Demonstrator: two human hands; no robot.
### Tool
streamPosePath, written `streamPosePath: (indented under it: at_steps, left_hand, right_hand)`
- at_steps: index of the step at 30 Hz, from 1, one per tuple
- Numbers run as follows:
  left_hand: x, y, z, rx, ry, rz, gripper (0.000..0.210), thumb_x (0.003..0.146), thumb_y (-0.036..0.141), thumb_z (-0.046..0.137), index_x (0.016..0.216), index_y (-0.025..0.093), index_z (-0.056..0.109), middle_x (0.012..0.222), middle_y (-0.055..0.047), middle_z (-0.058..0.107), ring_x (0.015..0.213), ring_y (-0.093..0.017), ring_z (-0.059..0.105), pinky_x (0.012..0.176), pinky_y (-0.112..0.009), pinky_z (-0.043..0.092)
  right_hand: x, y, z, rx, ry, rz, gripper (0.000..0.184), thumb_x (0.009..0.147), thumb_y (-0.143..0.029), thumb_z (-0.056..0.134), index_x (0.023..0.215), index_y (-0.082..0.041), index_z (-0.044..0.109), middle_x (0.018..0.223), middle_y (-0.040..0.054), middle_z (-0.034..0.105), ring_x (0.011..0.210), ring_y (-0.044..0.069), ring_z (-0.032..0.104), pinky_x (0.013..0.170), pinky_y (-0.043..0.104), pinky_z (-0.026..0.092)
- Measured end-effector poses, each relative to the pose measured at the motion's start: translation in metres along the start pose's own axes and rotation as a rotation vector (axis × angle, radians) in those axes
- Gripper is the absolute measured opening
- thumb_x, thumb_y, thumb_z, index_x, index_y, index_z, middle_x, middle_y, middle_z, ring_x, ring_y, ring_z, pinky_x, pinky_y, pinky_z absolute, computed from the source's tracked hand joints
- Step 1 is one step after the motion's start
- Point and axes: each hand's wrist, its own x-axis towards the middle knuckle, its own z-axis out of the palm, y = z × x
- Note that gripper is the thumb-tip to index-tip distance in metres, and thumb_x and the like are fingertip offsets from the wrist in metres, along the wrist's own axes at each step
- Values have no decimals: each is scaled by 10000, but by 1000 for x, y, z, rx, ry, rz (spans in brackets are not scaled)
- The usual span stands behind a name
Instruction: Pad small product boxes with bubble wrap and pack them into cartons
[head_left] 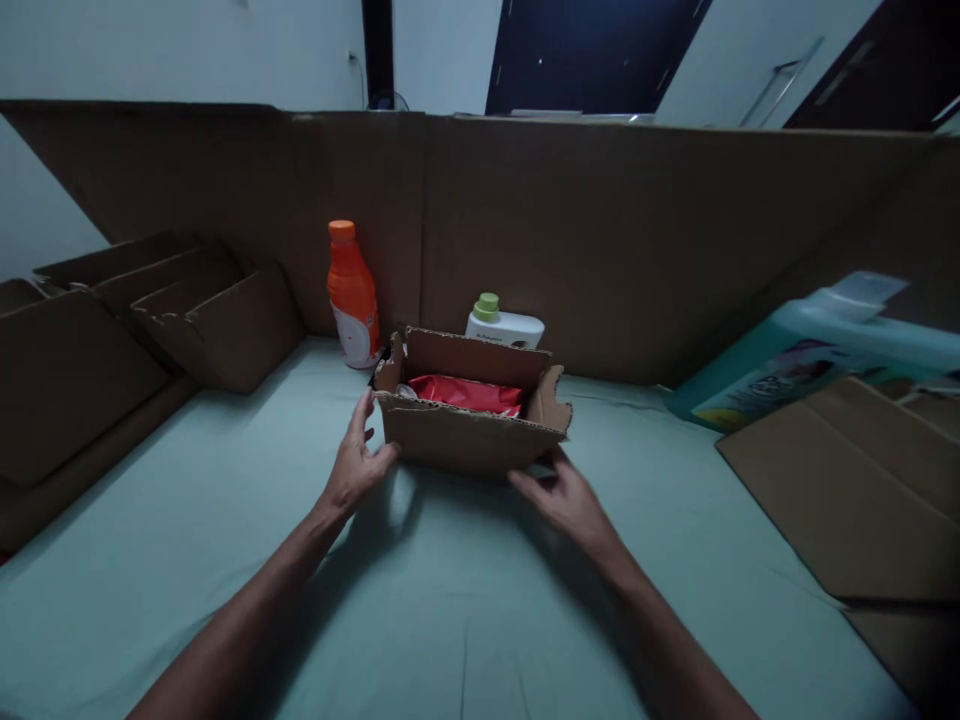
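Note:
A small open-topped cardboard box (465, 443) with ragged, torn edges is between my two hands. Inside it lies a shiny red packet (469, 393), with something clear at its left end. My left hand (355, 465) grips the box's left end, thumb at the lower front corner and fingers along the side. At the lower right corner, my right hand (566, 500) has its thumb in front, while its other fingers are partly hidden by the box. Whether the box's base touches the cloth, I cannot tell. Just behind it are an orange bottle (352, 295) and a white bottle with a green cap (508, 327).
Pale green cloth (465, 620) covers the surface. Several open cardboard boxes (232, 330) stand at left. At right, a large teal liquid jug (787, 350) leans behind a cardboard piece (847, 490). A tall cardboard wall (600, 240) runs along the back.

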Motion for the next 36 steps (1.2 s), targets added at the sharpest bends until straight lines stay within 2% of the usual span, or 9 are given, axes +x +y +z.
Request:
streamPosePath:
  at_steps: [4,10,13,16,19,24,27,31,36]
  left_hand:
    - [4,15,27,-35,-54,-51,658,726,289,626,1358,151,498,1251,-147,667,1166,-309,638,997,-493,528]
    - [-64,51,77,-7,-148,141,884,729,278,657,1538,131,330,1573,-178,430,1468,-343,389,1211,-515,335]
    - [-124,56,75,10,-188,155,848,778,244,615,1566,166,312,1615,-139,388,1504,-309,351,1246,-464,296]
    - [-164,44,38,18,-54,22,755,814,277,606,1528,179,381,1537,-150,491,1433,-307,462,1198,-465,378]
    - [-166,29,-24,-7,113,-141,646,759,314,646,1373,152,526,1346,-159,642,1259,-306,611,1091,-453,482]
    - [-106,21,-136,-119,265,-219,457,614,364,738,1011,156,654,1025,-87,748,982,-271,695,892,-388,567]
    - [-64,18,-182,-122,332,-206,478,524,451,796,880,155,679,884,-67,746,935,-284,689,873,-398,564]
    - [-42,14,-207,-92,461,-208,569,531,525,810,944,148,706,960,-84,758,1037,-300,674,975,-431,523]
    - [-113,9,-194,-72,542,-232,632,722,575,745,1159,121,696,1191,-159,728,1167,-319,655,1050,-456,493]
  right_hand:
    - [20,-9,20,-29,-28,37,441,765,-501,631,1027,-148,671,997,162,763,851,296,719,716,396,565]
    - [-31,11,-64,-48,198,215,505,661,-628,674,919,-194,663,843,101,776,734,293,713,601,361,537]
    - [-76,12,-82,-56,210,327,503,662,-641,701,921,-211,683,895,104,787,821,324,738,619,370,567]
    - [-102,-1,-53,-19,88,265,432,675,-614,700,842,-216,691,844,109,777,799,325,743,629,388,588]
    - [-114,-24,8,30,-38,69,375,728,-557,683,854,-204,693,835,106,752,754,296,733,642,393,603]
    - [-152,-62,97,94,-247,-274,728,826,-373,679,1485,-150,469,1405,199,605,1250,340,627,922,455,604]
    - [-169,-68,119,105,-494,-450,838,807,-277,709,1571,-199,373,1562,163,466,1414,329,488,1090,481,514]
    - [-144,-53,125,79,-498,-412,478,905,-316,626,1376,-239,610,1433,131,605,1328,288,578,1114,476,492]
    - [-85,-41,147,84,-517,-406,808,816,-316,695,1556,-216,387,1527,156,509,1379,327,524,1133,530,455]
